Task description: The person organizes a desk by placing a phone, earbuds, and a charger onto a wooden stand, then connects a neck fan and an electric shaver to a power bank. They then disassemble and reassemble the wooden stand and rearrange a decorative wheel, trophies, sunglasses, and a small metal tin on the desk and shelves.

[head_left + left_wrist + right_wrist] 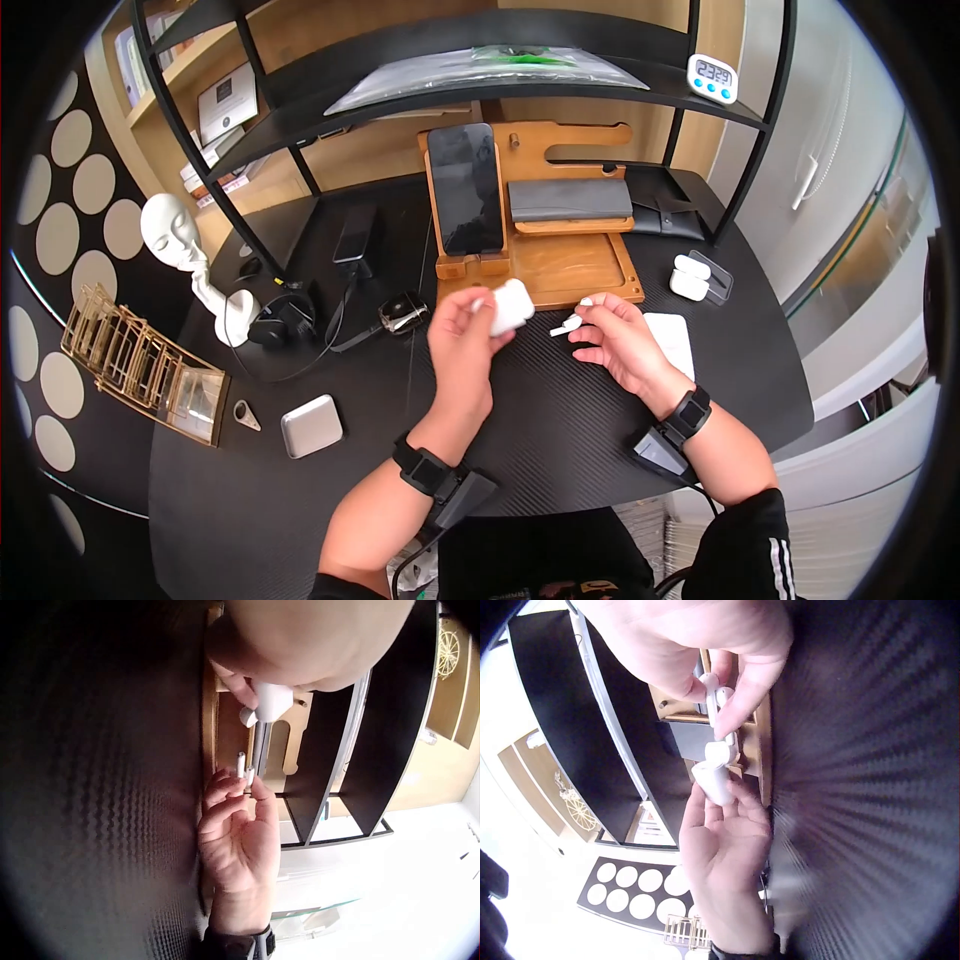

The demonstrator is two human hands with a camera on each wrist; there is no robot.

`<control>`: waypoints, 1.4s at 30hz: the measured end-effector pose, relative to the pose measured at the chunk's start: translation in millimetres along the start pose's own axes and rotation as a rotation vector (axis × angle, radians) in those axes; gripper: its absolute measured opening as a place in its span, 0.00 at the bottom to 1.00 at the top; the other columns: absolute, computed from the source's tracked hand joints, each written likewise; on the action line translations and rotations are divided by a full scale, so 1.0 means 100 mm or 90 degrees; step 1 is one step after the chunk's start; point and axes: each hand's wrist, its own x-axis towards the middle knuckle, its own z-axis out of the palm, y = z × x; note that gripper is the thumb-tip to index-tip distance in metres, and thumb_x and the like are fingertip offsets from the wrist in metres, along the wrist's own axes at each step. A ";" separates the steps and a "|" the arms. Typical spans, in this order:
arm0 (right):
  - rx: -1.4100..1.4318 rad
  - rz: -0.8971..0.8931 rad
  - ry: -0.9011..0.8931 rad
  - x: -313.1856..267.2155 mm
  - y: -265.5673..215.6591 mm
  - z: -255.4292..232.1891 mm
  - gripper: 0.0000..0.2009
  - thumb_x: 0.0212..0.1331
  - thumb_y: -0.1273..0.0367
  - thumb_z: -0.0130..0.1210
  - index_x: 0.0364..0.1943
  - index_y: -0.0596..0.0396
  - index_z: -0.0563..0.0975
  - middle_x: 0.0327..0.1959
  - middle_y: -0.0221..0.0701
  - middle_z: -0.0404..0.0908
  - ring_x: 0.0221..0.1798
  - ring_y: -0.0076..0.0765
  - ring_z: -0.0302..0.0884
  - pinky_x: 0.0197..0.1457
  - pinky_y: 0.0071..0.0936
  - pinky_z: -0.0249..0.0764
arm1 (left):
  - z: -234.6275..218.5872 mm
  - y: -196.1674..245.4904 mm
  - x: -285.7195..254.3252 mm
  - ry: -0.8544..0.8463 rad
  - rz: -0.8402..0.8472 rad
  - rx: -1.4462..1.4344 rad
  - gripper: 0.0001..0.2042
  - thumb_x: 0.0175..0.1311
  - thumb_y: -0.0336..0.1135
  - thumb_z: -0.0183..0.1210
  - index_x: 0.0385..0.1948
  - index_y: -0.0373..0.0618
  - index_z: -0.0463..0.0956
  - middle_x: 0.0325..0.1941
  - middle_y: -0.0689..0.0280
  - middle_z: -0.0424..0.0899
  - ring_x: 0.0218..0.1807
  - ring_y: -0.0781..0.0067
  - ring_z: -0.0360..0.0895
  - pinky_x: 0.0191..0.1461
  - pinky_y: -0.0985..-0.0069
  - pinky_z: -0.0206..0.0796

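Note:
My left hand (460, 345) grips a white earbud case (513, 306) in front of the wooden stand. In the right wrist view the lid (718, 753) of this case is flipped up, facing the other hand. My right hand (628, 348) pinches two white earbuds (712, 705) between thumb and fingers, a short way right of the case. Their stems (241, 765) point toward the case in the left wrist view. Both hands are raised over the black table (540, 430). The inside of the case is hidden.
A wooden stand (570, 270) bears a phone (465, 190) and a grey case (568, 198). On the right are another white earbud case (689, 278) and a white flat item (672, 340). Headphones (283, 318), a watch (403, 314) and a small tray (312, 427) lie left.

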 end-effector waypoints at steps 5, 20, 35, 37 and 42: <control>-0.182 -0.027 -0.095 -0.03 0.02 0.08 0.13 0.61 0.74 0.51 0.50 0.59 0.70 0.40 0.33 0.79 0.40 0.29 0.81 0.40 0.24 0.81 | -0.07 0.05 0.07 0.084 0.063 -0.083 0.05 0.66 0.36 0.50 0.40 0.49 0.71 0.42 0.68 0.77 0.42 0.75 0.73 0.43 0.75 0.68; -0.236 0.010 -0.261 -0.04 0.09 0.18 0.14 0.62 0.76 0.47 0.53 0.59 0.70 0.54 0.37 0.74 0.55 0.36 0.75 0.48 0.30 0.79 | -0.05 0.02 0.06 -0.008 -0.090 -0.044 0.07 0.64 0.32 0.49 0.40 0.45 0.70 0.41 0.65 0.77 0.43 0.73 0.75 0.45 0.74 0.69; -0.286 0.008 -0.278 -0.06 0.05 0.19 0.13 0.61 0.77 0.44 0.50 0.59 0.71 0.49 0.34 0.74 0.51 0.33 0.76 0.47 0.30 0.78 | -0.23 0.09 0.20 0.180 0.019 -0.144 0.07 0.62 0.38 0.52 0.37 0.47 0.72 0.36 0.70 0.77 0.37 0.79 0.72 0.38 0.79 0.62; -0.279 0.007 -0.291 -0.05 0.06 0.17 0.14 0.61 0.79 0.42 0.50 0.59 0.70 0.50 0.34 0.74 0.50 0.33 0.76 0.48 0.30 0.78 | -0.31 0.09 0.28 0.208 0.007 -0.180 0.07 0.60 0.39 0.53 0.35 0.49 0.72 0.33 0.70 0.76 0.35 0.78 0.71 0.35 0.79 0.61; -0.257 0.002 -0.312 -0.05 0.08 0.14 0.13 0.62 0.77 0.46 0.50 0.58 0.71 0.50 0.32 0.74 0.49 0.32 0.77 0.48 0.29 0.78 | -0.51 0.17 0.36 0.194 -0.116 -0.192 0.04 0.57 0.37 0.53 0.31 0.50 0.72 0.27 0.71 0.75 0.26 0.79 0.68 0.27 0.80 0.60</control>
